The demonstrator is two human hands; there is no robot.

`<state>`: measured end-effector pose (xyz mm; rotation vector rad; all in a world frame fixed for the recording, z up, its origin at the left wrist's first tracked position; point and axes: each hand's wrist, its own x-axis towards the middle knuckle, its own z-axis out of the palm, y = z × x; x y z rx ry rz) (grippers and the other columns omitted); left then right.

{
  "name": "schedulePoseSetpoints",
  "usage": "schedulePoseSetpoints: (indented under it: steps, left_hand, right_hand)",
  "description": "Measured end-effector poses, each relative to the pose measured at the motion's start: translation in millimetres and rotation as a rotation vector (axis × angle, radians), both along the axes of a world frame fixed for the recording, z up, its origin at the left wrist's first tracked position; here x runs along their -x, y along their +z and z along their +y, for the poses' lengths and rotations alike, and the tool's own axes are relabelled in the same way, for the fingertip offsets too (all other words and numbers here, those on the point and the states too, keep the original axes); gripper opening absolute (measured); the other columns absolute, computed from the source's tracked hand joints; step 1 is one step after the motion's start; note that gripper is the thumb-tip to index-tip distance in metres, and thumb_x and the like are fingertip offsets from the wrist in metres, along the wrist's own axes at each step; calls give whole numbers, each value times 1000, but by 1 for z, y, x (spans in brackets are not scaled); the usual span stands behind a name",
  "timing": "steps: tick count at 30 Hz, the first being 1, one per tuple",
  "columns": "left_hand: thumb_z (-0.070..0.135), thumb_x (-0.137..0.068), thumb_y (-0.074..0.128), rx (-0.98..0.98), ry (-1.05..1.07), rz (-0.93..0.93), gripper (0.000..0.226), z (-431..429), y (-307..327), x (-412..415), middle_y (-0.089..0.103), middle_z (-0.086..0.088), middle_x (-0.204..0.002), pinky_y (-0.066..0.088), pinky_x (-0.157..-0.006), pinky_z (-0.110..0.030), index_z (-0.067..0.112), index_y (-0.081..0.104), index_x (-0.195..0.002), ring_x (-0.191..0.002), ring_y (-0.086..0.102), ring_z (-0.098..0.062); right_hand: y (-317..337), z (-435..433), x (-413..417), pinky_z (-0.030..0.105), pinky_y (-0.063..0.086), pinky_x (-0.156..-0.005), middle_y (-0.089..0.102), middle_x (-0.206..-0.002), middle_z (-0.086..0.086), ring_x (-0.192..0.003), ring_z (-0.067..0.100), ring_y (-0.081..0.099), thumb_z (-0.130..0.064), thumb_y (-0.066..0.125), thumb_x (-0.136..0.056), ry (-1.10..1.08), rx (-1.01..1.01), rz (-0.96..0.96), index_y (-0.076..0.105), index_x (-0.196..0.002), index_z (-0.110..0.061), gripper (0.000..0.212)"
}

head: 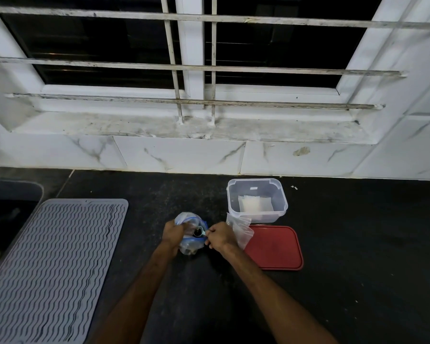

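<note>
A clear zip bag with a blue seal point(189, 220) stands on the black counter point(358, 244), dark contents at its bottom. My left hand point(172, 233) grips the bag's left side and holds its mouth apart. My right hand point(221, 236) pinches the handle of a small pale-green scoop point(199, 230), whose bowl holds something dark inside the bag's mouth. A second, empty clear bag point(241, 229) lies just right of my right hand, partly hidden by it.
A clear plastic container point(257, 192) with a white packet inside stands behind the bags, its red lid point(276, 247) flat on the counter to the right. A grey ribbed mat point(52, 264) lies at left beside a sink point(0, 219). A tiled wall and barred window rise behind.
</note>
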<state>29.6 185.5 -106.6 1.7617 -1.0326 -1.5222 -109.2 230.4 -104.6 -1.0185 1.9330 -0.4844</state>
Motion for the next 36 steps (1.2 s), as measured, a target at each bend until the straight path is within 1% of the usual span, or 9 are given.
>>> schedulePoseSetpoints:
  steps: [7, 13, 17, 22, 24, 27, 31, 33, 36]
  left_hand:
    - [6, -85, 67, -68, 40, 116, 13, 3, -1, -8, 68, -15, -81, 52, -54, -29, 0, 67, -97, -69, 65, -23]
    - [6, -89, 64, -24, 97, 70, 21, 0, 1, -12, 66, -16, -87, 50, -59, -31, -5, 61, -107, -72, 62, -22]
    - [14, -85, 71, 91, 81, -36, 29, -1, 5, -11, 63, -19, -106, 50, -66, -30, 1, 57, -106, -83, 62, -23]
    - [35, -74, 82, 286, -161, -334, 83, 3, 14, -16, 41, -14, -139, 41, -105, -43, 8, 37, -139, -130, 41, -31]
    - [42, -78, 77, 527, -209, -512, 80, 10, 27, -12, 35, -11, -144, 36, -106, -41, 12, 38, -141, -133, 34, -26]
    - [41, -90, 63, 889, -282, -585, 47, 26, 48, 8, 50, -3, -130, 45, -92, -34, 21, 50, -130, -116, 50, -19]
    - [48, -96, 45, 769, -705, -614, 35, 48, 51, 49, 70, 6, -99, 54, -73, -36, 41, 40, -131, -89, 67, -18]
    - [50, -96, 43, 731, -875, -738, 39, 54, 44, 65, 71, 2, -100, 52, -73, -36, 46, 37, -134, -93, 68, -24]
    - [48, -94, 45, 665, -948, -746, 38, 56, 33, 79, 70, 2, -109, 52, -80, -38, 47, 40, -132, -101, 65, -25]
  right_hand:
    - [-1, 4, 0, 22, 39, -42, 63, -60, 2, -44, 9, 50, -15, 54, -95, -67, -19, -139, 64, -73, -14, 25]
    - [15, 7, 0, 17, 34, -37, 62, -61, 1, -43, 8, 47, -13, 52, -96, -136, -9, -251, 68, -84, -8, 21]
    - [37, 12, 1, 15, 33, -37, 62, -64, 1, -45, 7, 46, -11, 50, -97, -156, 57, -335, 68, -86, -4, 22]
    - [61, 27, 21, 16, 32, -38, 63, -65, 1, -46, 7, 46, -11, 51, -98, -139, 127, -395, 68, -92, -3, 20]
    - [70, 34, 38, 16, 33, -39, 64, -66, 2, -47, 8, 48, -12, 53, -98, -154, 154, -381, 68, -86, -9, 20]
    - [79, 47, 71, 15, 35, -40, 68, -68, 3, -49, 9, 52, -11, 55, -97, -203, 236, -317, 69, -81, -13, 21]
    - [79, 61, 104, 19, 37, -41, 69, -71, 6, -48, 10, 52, -9, 56, -96, -234, 282, -240, 69, -82, -11, 20]
    - [80, 66, 113, 19, 37, -41, 69, -69, 5, -47, 9, 51, -9, 55, -96, -231, 288, -202, 70, -82, -9, 20]
    - [80, 72, 119, 15, 38, -40, 69, -67, 3, -44, 7, 50, -11, 55, -96, -210, 281, -157, 70, -83, -9, 20]
